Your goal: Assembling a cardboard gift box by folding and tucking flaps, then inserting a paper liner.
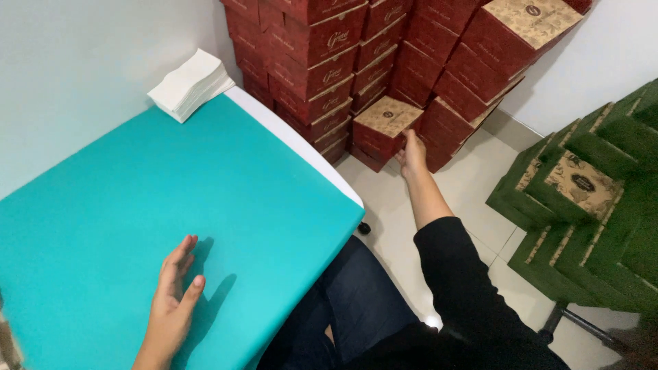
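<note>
My right hand (412, 155) reaches down to the floor and touches the side of a red box with a tan patterned lid (384, 127), which sits at the foot of a tall stack of red boxes (322, 55). Whether its fingers grip the box I cannot see. My left hand (175, 288) rests flat, fingers apart, on the teal table top (171, 185) and holds nothing.
A stack of white paper sheets (192, 83) lies at the table's far corner by the wall. Green boxes (596, 199) are piled at the right on the tiled floor (473, 199). Tilted red boxes (493, 48) lean against the wall.
</note>
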